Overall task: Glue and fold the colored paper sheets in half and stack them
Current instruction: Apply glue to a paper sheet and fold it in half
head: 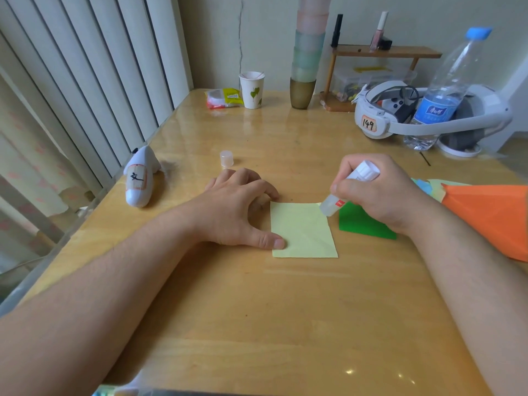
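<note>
Yellow sheet (303,228): lying thin, light, likely sliding easily; pin near its edge.
Left hand (240,207): pressing it, fingers spread.
Right hand (377,192): gripping glue bottle (347,190), dabbing far corner.

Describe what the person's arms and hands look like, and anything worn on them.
Both forearms are bare with no sleeves in view. The left hand and right hand wear no gloves, and no rings, watch or bracelets show. Fine hair shows on the forearms; the fingernails are short.
</note>
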